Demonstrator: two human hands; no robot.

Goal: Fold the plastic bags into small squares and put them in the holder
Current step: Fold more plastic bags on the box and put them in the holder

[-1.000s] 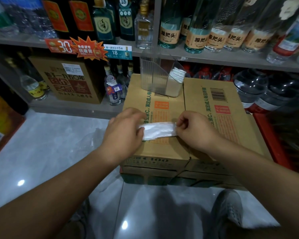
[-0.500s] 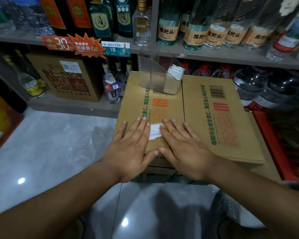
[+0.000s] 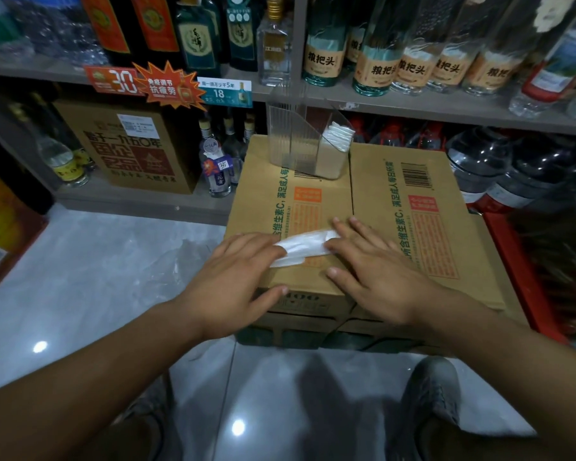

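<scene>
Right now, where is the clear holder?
The holder stands upper centre in the head view, at the far edge of the cardboard box, in front of the bottle shelf; folded bags sit in its right end.

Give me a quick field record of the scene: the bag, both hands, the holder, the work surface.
bag: white plastic bag, folded into a flat strip, lying on the box, not yet a square
left: left hand flat, fingers straight, pressing the strip's left end
right: right hand flat, fingers straight, on the strip's right end
holder: clear holder at the box's far edge, with folded bags in its low right end
surface: cardboard box top
</scene>
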